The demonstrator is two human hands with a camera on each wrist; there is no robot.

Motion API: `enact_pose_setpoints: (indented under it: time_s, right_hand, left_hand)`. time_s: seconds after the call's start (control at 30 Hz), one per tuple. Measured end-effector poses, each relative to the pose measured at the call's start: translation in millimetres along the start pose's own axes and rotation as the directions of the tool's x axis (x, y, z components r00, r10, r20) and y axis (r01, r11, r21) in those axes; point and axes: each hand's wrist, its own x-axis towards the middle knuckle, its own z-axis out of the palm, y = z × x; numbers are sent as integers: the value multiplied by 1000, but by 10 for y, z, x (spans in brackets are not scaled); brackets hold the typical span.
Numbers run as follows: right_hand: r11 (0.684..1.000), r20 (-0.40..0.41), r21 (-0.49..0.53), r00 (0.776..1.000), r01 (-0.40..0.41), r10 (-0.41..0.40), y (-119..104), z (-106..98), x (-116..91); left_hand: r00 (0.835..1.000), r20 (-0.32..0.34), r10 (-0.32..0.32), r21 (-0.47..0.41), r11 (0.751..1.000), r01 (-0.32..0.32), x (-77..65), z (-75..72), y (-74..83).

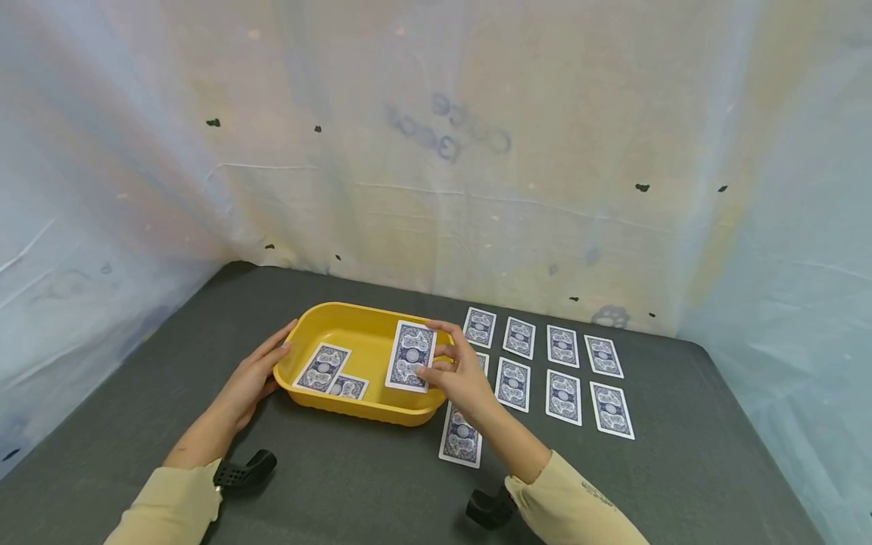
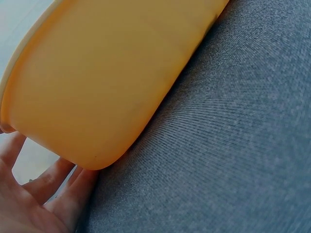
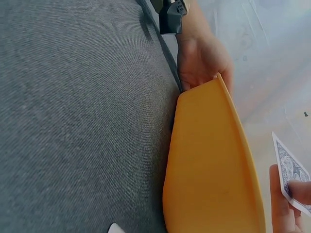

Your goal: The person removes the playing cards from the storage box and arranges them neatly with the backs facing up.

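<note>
My right hand (image 1: pixel 468 376) pinches a playing card (image 1: pixel 411 354) by its right edge, above the right part of a yellow plastic tray (image 1: pixel 368 312). The card shows its blue patterned back with a white border, also visible in the right wrist view. Against the tray's left end rests my left hand (image 1: pixel 250 378), its fingers extended along the outer wall and up to the rim. Two more cards lie back up inside the tray: one large in view (image 1: pixel 323 367), the other card (image 1: pixel 350 387) partly overlapped by it.
Right of the tray, several cards (image 1: pixel 563 396) lie back up in rows on the dark grey cloth-covered table (image 1: pixel 341 484). A nearer card (image 1: pixel 461 439) is partly covered by my right hand and wrist. Behind the table hangs a pale plastic sheet (image 1: pixel 436 204).
</note>
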Motion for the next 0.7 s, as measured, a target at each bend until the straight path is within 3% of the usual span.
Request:
enact_pose_setpoints:
  time_s: [0.33, 0.7]
  right_hand:
    - [1000, -6, -7, 1000, 11, -11, 27, -205, -143]
    - [997, -8, -80, 1000, 17, -18, 48, -464, -330]
  left_hand:
    - [1000, 15, -15, -14, 1000, 15, 2, -7, 12]
    - [1000, 16, -15, -7, 1000, 16, 6, -9, 9]
